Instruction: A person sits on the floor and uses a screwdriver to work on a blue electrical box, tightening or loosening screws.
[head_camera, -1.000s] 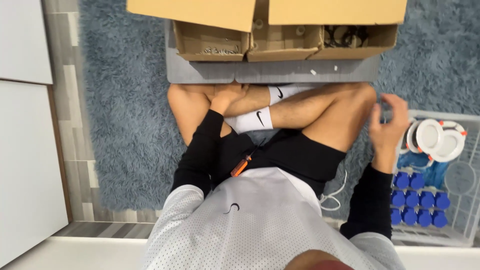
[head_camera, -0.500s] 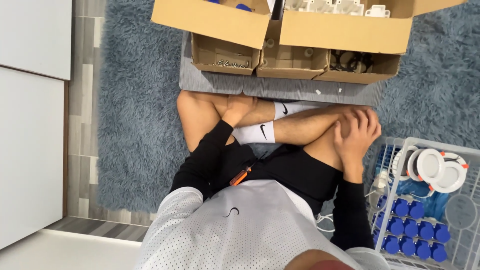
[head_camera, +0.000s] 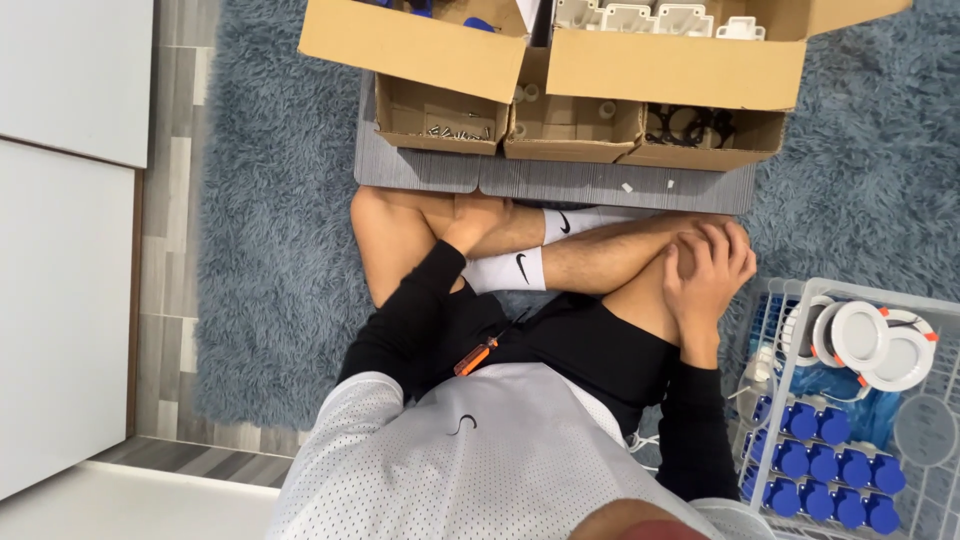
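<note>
Seated cross-legged on shaggy blue-grey rug (head_camera: 270, 250). Right hand (head_camera: 705, 275) spread flat over bent right knee (head_camera: 650, 290), fingers loose, clasping nothing. Left hand (head_camera: 472, 222) tucked against crossed shin, grip impossible to read from here. Small orange-handled screwdriver (head_camera: 477, 354) lying in lap, between both hands, untouched. White wire basket (head_camera: 790, 290) of round white lamps (head_camera: 865, 340) and blue caps (head_camera: 830, 465) just beside right hand.

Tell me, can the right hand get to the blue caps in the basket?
Probably yes. The right hand rests on the knee beside the wire basket, and the blue caps lie uncovered in it.
</note>
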